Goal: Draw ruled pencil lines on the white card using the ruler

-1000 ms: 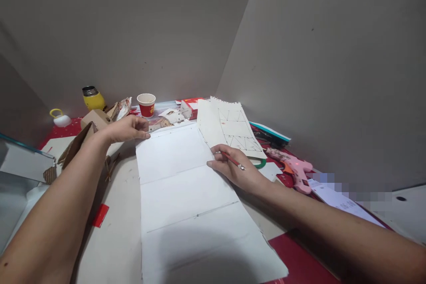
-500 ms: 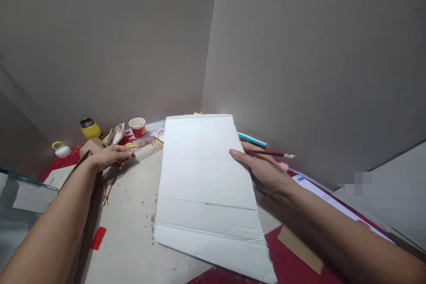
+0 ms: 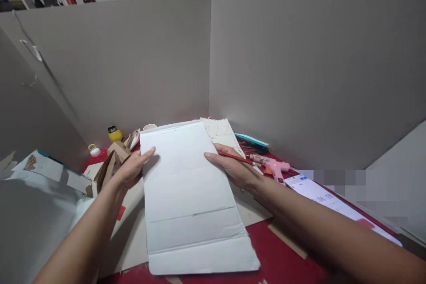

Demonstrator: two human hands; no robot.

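A large white cardboard sheet point(image 3: 186, 195) with fold creases and a pencil line lies tilted in front of me, held at both side edges. My left hand point(image 3: 133, 169) grips its left edge, thumb on top. My right hand point(image 3: 233, 169) holds the right edge and also keeps a red pencil point(image 3: 238, 158) between its fingers. Behind the sheet sticks out a paper with drawn triangles point(image 3: 221, 132).
A pink glue gun point(image 3: 274, 165) and a phone point(image 3: 328, 200) lie to the right on the red table cover point(image 3: 286, 262). A yellow flask point(image 3: 115, 133), brown cardboard pieces point(image 3: 111, 159) and a white box point(image 3: 40, 195) are on the left. Grey partition walls enclose the desk.
My left hand has come off the table and taken the sheet's left edge. The sheet has swung back toward the middle, and the view has tipped upward.
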